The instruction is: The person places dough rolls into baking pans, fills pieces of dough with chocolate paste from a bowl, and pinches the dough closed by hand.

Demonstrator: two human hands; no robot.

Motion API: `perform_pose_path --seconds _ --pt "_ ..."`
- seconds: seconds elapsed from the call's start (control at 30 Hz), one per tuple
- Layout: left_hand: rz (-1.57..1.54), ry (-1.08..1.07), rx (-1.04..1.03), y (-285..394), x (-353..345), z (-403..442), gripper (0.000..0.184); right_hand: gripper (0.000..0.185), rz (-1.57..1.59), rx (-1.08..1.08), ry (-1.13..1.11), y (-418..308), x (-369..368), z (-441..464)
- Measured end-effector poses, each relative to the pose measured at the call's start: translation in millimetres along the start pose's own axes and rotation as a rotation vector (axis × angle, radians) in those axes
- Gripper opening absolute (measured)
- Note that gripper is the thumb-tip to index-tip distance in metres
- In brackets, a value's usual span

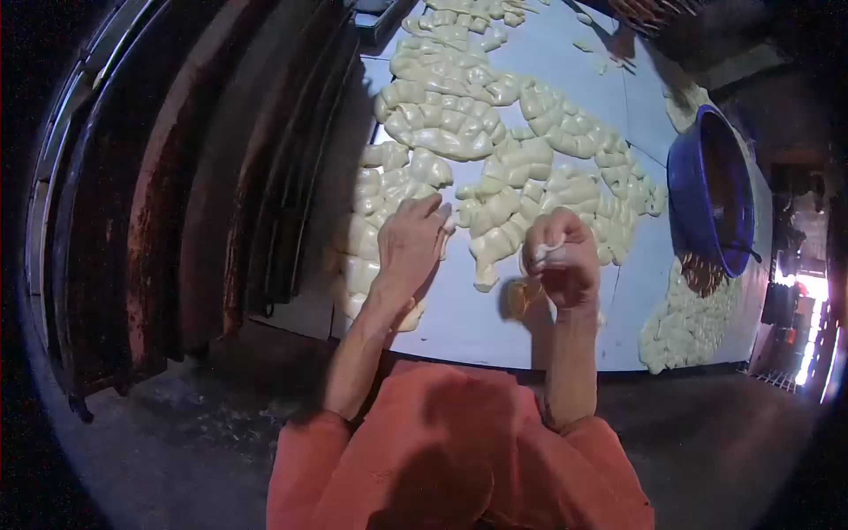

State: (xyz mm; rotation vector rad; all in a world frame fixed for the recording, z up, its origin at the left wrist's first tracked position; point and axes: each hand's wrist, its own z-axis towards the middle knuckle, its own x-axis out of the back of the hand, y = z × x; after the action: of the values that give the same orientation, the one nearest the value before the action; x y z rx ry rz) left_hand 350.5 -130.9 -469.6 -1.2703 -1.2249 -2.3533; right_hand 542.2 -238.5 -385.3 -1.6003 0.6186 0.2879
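Observation:
My left hand [409, 246] reaches over the left group of dough pieces. Its fingers bend around a pale piece of dough [448, 226] at their tips, though the hand partly hides this contact. To the right, my right hand [570, 265] is raised above the table, closed in a pinch on a small whitish bit of dough [551, 253]. Near its wrist is a small amber-coloured object [523, 299], whose kind I cannot make out. Ahead of both hands, many soft, glossy, cream-coloured dough pieces [517, 163] lie packed in rows.
The dough lies on a pale table [477, 331]. A blue basin [692, 190] with brown contents stands at its right side, and a flat, lumpy pale mass [685, 331] lies nearer me. Dark rusty metal racks [190, 177] line the left. A dark tray [380, 25] sits at the far edge.

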Motion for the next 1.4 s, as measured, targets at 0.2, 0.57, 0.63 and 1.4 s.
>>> perform_pose_path --seconds 0.2,0.57,0.63,1.4 --pt "-0.251 -0.228 0.035 18 30 9 0.094 0.018 0.027 0.177 0.309 -6 29 -19" --pt "-1.109 -0.376 0.444 173 -62 18 0.028 0.041 -0.294 0.093 0.395 -34 90 -76" --pt "-1.066 -0.428 0.418 191 -81 15 0.029 0.034 -0.362 -0.105 0.239 -42 134 -93" --pt "-1.261 -0.529 0.325 363 -232 47 0.070 0.018 -0.756 0.093 0.562 -278 358 -115"
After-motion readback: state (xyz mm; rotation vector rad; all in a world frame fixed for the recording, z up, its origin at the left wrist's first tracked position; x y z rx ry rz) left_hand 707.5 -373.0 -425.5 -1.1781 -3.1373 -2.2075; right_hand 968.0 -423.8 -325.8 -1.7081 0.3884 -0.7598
